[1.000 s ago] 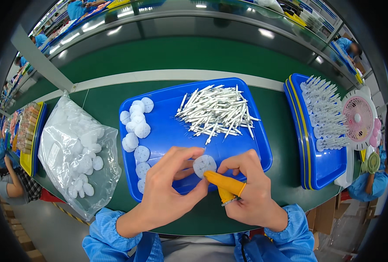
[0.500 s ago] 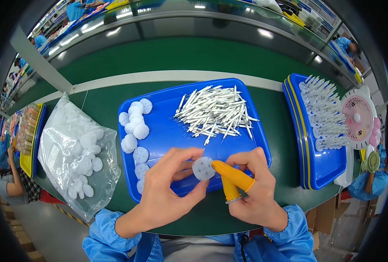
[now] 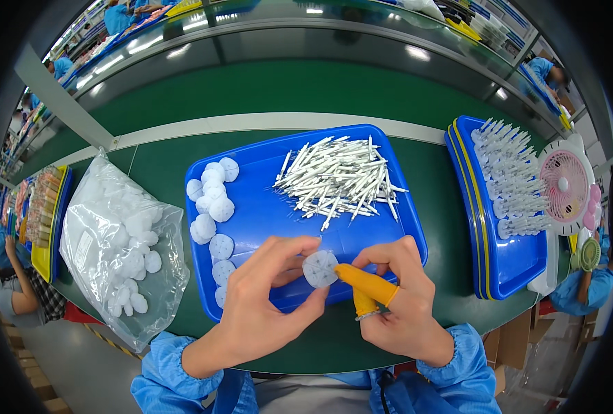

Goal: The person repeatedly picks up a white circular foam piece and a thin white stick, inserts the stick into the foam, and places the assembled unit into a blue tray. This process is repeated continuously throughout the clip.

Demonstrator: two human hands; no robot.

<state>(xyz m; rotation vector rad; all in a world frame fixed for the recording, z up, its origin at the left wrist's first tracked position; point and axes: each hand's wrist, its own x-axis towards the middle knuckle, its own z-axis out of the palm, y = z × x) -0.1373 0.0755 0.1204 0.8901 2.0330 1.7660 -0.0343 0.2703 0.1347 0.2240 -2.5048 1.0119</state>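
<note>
- From where I'm watching remotely, the pale, round, see-through-looking disc with fine dark lines (image 3: 319, 268) is sitting at about 6 o'clock from centre, up in the hands over the near side of the tray.
- The bare left hand (image 3: 263, 300) is coming in from 7 o'clock, with its thumb and fingertips curling around that disc and grasping it.
- The right hand (image 3: 408, 307) is reaching in from between 4 and 5. It's wearing two stretchy yellow finger covers (image 3: 368, 285), and one covered tip is touching the disc's 3 o'clock edge. Can't tell if it's actually pinching, the rest of that grip is hiding from me.
- Both wrists are poking out of shiny blue gathered sleeves (image 3: 176, 353).
- The shallow blue rectangular tray (image 3: 258, 217) is filling the middle, resting on a dark green tabletop (image 3: 439, 179).
- Inside it, a heap of slim white sticks with thin wiry ends (image 3: 341, 176) is lying toward 1 or 2 o'clock, and a cluster of similar pale discs (image 3: 216, 207) is running down the 9 o'clock side.
- A clear plastic bag (image 3: 165, 279) holding more discs is slumping a bit below 9.
- At 3 o'clock, stacked blue and yellow trays (image 3: 520, 268) are carrying rows of clear bristly pieces (image 3: 506, 169), with a pink-and-white round fan (image 3: 564, 185) standing just beyond.
</note>
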